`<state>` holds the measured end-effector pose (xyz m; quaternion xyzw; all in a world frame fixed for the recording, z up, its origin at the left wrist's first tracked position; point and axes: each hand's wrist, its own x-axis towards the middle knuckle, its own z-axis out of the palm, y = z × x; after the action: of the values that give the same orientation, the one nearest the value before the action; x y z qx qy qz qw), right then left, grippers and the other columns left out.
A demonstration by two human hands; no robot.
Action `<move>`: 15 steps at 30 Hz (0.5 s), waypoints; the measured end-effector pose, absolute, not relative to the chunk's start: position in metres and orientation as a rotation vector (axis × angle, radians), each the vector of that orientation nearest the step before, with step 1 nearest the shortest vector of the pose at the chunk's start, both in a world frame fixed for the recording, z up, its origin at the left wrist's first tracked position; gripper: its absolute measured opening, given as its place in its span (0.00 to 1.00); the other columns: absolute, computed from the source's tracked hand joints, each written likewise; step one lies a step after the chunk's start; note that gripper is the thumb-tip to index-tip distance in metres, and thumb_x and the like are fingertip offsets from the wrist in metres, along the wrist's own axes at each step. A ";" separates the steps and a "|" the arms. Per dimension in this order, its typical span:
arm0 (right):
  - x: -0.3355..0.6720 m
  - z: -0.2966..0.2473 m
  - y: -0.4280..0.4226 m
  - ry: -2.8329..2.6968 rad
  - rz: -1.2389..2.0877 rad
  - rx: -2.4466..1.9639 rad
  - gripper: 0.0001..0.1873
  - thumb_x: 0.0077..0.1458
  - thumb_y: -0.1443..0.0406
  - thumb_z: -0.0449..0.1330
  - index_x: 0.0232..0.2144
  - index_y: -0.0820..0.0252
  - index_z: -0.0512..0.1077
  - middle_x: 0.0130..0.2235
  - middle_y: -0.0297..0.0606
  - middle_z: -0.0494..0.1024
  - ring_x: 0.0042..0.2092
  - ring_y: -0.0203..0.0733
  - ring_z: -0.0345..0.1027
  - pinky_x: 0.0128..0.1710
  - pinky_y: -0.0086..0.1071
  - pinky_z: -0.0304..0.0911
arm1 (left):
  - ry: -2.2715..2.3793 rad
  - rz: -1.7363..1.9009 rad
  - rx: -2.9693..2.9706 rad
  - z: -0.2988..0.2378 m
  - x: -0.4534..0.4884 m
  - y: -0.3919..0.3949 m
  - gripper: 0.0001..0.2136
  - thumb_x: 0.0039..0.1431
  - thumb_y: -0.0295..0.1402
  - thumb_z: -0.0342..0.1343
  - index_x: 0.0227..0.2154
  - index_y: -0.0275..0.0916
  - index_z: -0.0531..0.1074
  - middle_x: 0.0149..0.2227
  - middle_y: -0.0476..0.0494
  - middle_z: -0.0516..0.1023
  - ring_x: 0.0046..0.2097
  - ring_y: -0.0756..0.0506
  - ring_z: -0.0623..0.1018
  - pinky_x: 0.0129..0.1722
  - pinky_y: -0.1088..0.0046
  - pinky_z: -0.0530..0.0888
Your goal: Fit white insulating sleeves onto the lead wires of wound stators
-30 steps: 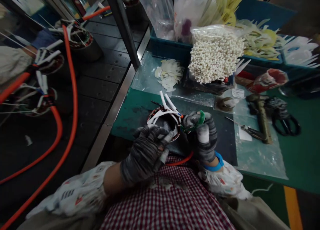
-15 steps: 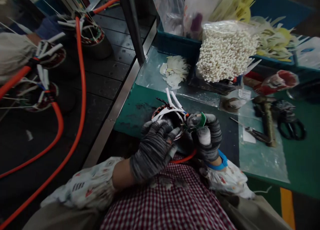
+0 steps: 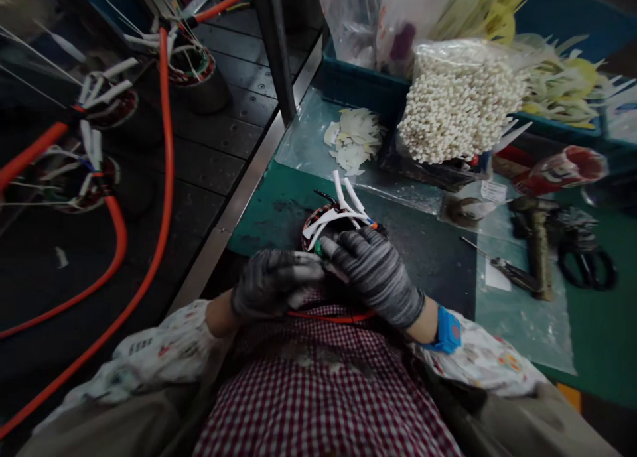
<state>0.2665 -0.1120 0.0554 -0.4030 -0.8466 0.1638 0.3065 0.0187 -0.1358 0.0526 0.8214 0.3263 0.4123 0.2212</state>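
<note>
A motor stator (image 3: 307,229) with copper windings and white sleeved leads (image 3: 343,192) lies at the near edge of the bench, in front of my body. My right hand (image 3: 378,278), in a grey striped glove, reaches over its near side. At the fingertips of that hand is a small green piece (image 3: 318,247), mostly hidden. Beside it my left hand (image 3: 276,281), gloved too and slightly blurred, has its fingers stretched towards the right hand. Nothing shows in the left hand. An orange-red cable (image 3: 338,318) runs below both hands across the checked apron.
More stators (image 3: 199,79) with orange cables (image 3: 166,145) stand on the dark slatted surface at left. A bag of white-tipped pieces (image 3: 458,105) sits behind the bench. At right are a hammer (image 3: 540,258), a screwdriver (image 3: 512,271) and black-handled scissors (image 3: 587,264).
My right hand has swung left over the stator, bringing the green piece to its near left side. My left hand has drawn back leftwards off the stator. A sleeved arm at far left has gone.
</note>
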 end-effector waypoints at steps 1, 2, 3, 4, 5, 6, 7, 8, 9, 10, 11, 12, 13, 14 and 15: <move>0.266 0.057 -0.110 -2.298 0.399 -1.065 0.11 0.73 0.61 0.66 0.52 0.49 0.86 0.46 0.43 0.88 0.48 0.52 0.79 0.56 0.48 0.77 | 0.996 1.185 2.098 0.053 0.013 -0.128 0.13 0.79 0.42 0.56 0.60 0.52 0.80 0.45 0.46 0.90 0.43 0.45 0.90 0.46 0.69 0.88; 0.266 0.058 -0.107 -2.343 0.378 -1.054 0.11 0.73 0.59 0.66 0.52 0.49 0.87 0.47 0.43 0.88 0.49 0.52 0.79 0.56 0.48 0.77 | 1.102 1.203 1.955 0.054 0.009 -0.118 0.15 0.79 0.44 0.55 0.62 0.51 0.78 0.47 0.44 0.90 0.44 0.43 0.90 0.46 0.65 0.89; 0.267 0.060 -0.105 -2.371 0.375 -1.037 0.12 0.73 0.58 0.66 0.52 0.49 0.87 0.47 0.44 0.88 0.50 0.52 0.79 0.56 0.48 0.76 | 1.198 1.186 1.866 0.054 0.006 -0.108 0.18 0.79 0.45 0.55 0.65 0.50 0.76 0.52 0.41 0.89 0.48 0.41 0.90 0.50 0.61 0.90; 0.268 0.061 -0.103 -2.386 0.376 -1.013 0.12 0.74 0.57 0.65 0.52 0.49 0.87 0.48 0.44 0.88 0.51 0.53 0.79 0.56 0.48 0.76 | 1.245 1.110 1.831 0.055 0.005 -0.097 0.22 0.76 0.47 0.59 0.68 0.49 0.73 0.60 0.38 0.86 0.57 0.38 0.88 0.58 0.55 0.88; 0.270 0.062 -0.102 -2.392 0.374 -0.987 0.13 0.75 0.56 0.64 0.53 0.49 0.87 0.48 0.44 0.88 0.52 0.53 0.79 0.56 0.48 0.76 | 1.220 0.992 1.846 0.055 0.006 -0.087 0.29 0.71 0.50 0.65 0.70 0.47 0.72 0.67 0.36 0.80 0.66 0.33 0.83 0.65 0.49 0.84; 0.272 0.061 -0.103 -2.387 0.366 -0.963 0.14 0.75 0.56 0.63 0.53 0.50 0.87 0.48 0.44 0.89 0.52 0.53 0.79 0.56 0.48 0.76 | 1.151 0.857 1.866 0.055 0.009 -0.078 0.34 0.67 0.50 0.69 0.71 0.46 0.71 0.73 0.35 0.74 0.73 0.30 0.75 0.72 0.46 0.78; 0.273 0.060 -0.107 -2.370 0.350 -0.950 0.14 0.75 0.57 0.63 0.53 0.51 0.87 0.48 0.44 0.89 0.51 0.53 0.79 0.55 0.48 0.77 | 1.043 0.745 1.863 0.056 0.013 -0.073 0.38 0.64 0.48 0.71 0.74 0.47 0.68 0.76 0.35 0.70 0.76 0.29 0.71 0.74 0.46 0.75; 0.274 0.058 -0.114 -2.337 0.329 -0.953 0.14 0.75 0.58 0.63 0.52 0.52 0.87 0.48 0.44 0.89 0.49 0.52 0.80 0.53 0.48 0.77 | 0.931 0.669 1.852 0.056 0.018 -0.070 0.41 0.64 0.46 0.72 0.77 0.48 0.63 0.77 0.35 0.68 0.77 0.30 0.70 0.75 0.47 0.74; 0.275 0.055 -0.123 -2.292 0.308 -0.967 0.13 0.74 0.59 0.64 0.52 0.53 0.87 0.47 0.44 0.89 0.48 0.51 0.80 0.52 0.47 0.78 | 0.829 0.632 1.831 0.056 0.023 -0.071 0.42 0.66 0.42 0.71 0.79 0.51 0.59 0.78 0.36 0.66 0.77 0.31 0.70 0.74 0.49 0.75; 0.275 0.052 -0.135 -2.241 0.294 -0.992 0.12 0.74 0.60 0.64 0.52 0.52 0.86 0.47 0.43 0.89 0.47 0.51 0.80 0.50 0.47 0.78 | 0.746 0.628 1.811 0.057 0.028 -0.075 0.43 0.68 0.39 0.69 0.80 0.54 0.55 0.79 0.36 0.65 0.77 0.32 0.71 0.73 0.50 0.77; 0.275 0.049 -0.147 -2.188 0.288 -1.023 0.12 0.73 0.62 0.64 0.53 0.51 0.86 0.47 0.42 0.90 0.46 0.50 0.80 0.48 0.46 0.78 | 0.685 0.641 1.806 0.057 0.032 -0.080 0.43 0.69 0.37 0.68 0.80 0.56 0.52 0.79 0.36 0.64 0.77 0.32 0.71 0.72 0.49 0.77; 0.274 0.047 -0.161 -2.139 0.293 -1.056 0.13 0.72 0.64 0.65 0.54 0.49 0.86 0.46 0.41 0.90 0.45 0.50 0.81 0.47 0.46 0.78 | 0.642 0.662 1.822 0.057 0.035 -0.087 0.43 0.69 0.35 0.68 0.80 0.58 0.52 0.79 0.36 0.65 0.76 0.32 0.71 0.72 0.48 0.77; 0.273 0.044 -0.173 -2.095 0.302 -1.084 0.14 0.70 0.66 0.66 0.54 0.47 0.85 0.45 0.40 0.90 0.45 0.50 0.81 0.46 0.45 0.78 | 0.616 0.678 1.853 0.058 0.037 -0.094 0.43 0.69 0.34 0.69 0.80 0.60 0.53 0.78 0.36 0.66 0.76 0.32 0.71 0.73 0.47 0.76; 0.271 0.043 -0.184 -2.054 0.313 -1.104 0.16 0.69 0.67 0.67 0.55 0.46 0.85 0.44 0.39 0.90 0.45 0.50 0.81 0.46 0.45 0.79 | 0.604 0.684 1.888 0.058 0.037 -0.100 0.43 0.68 0.34 0.70 0.79 0.61 0.54 0.78 0.37 0.66 0.77 0.31 0.71 0.74 0.45 0.74; 0.268 0.042 -0.192 -2.017 0.326 -1.122 0.17 0.69 0.69 0.68 0.55 0.44 0.85 0.44 0.39 0.90 0.46 0.50 0.82 0.46 0.45 0.79 | 0.606 0.688 1.923 0.058 0.037 -0.105 0.43 0.68 0.35 0.70 0.79 0.62 0.53 0.77 0.37 0.66 0.77 0.31 0.71 0.75 0.42 0.72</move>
<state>0.2680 -0.1921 0.0418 -0.4424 -0.7951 0.1286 0.3944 0.0372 -0.1050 0.0578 0.7899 0.2489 0.2824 0.4842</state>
